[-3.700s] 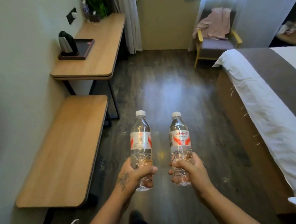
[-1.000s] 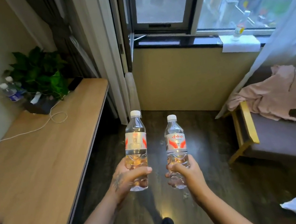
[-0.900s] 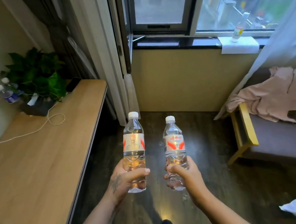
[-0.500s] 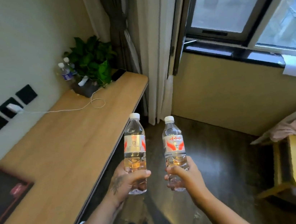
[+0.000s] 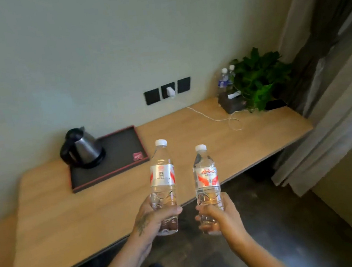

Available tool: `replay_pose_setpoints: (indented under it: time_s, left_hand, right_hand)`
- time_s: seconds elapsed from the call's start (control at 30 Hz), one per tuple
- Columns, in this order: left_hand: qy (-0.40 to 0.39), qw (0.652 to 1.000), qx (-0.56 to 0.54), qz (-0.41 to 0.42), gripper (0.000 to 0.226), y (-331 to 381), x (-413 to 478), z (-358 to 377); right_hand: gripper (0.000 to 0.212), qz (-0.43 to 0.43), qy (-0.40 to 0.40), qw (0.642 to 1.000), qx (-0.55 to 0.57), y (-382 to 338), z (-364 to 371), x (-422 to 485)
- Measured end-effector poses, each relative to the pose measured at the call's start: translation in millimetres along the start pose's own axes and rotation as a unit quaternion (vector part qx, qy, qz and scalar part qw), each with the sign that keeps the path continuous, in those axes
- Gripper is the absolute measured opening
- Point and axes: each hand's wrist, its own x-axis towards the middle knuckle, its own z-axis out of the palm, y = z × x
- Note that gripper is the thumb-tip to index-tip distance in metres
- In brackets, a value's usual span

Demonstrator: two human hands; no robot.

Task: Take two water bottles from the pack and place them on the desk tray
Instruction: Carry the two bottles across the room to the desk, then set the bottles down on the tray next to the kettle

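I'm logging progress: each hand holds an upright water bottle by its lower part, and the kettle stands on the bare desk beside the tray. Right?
Not quite. The head view shows the kettle standing on the tray, at its left end, not on the bare desk. The rest holds: left hand and right hand each grip an upright water bottle low down.

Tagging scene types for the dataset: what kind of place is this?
Probably a hotel room: a wall-mounted wooden desk holds an electric kettle on a dark service tray, with spare water bottles beside a potted plant.
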Motion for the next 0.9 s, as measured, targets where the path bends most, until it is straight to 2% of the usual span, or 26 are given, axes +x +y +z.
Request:
replay_pose_setpoints:
  time_s: [0.13,0.23,0.63,0.9]
  left_hand:
    - [0.046,0.998,-0.036,-0.005,0.064,0.1,-5.6,-35.2]
    - [0.067,0.997,-0.044,0.001,0.068,3.5,-1.1,-54.0]
    - [0.06,0.998,-0.035,0.004,0.074,21.1,61.6,-119.0]
    - [0.056,0.998,-0.039,-0.01,0.07,40.3,97.3,-165.3]
  right_hand:
    - [0.066,-0.008,-0.059,0.997,-0.043,-8.0,38.6,15.4]
    - [0.065,-0.007,-0.081,0.995,-0.05,-14.1,59.9,25.6]
    - [0.062,0.01,-0.076,0.997,-0.026,-34.2,131.7,79.6]
    - [0.074,0.023,-0.069,0.997,-0.031,-44.2,182.0,111.4]
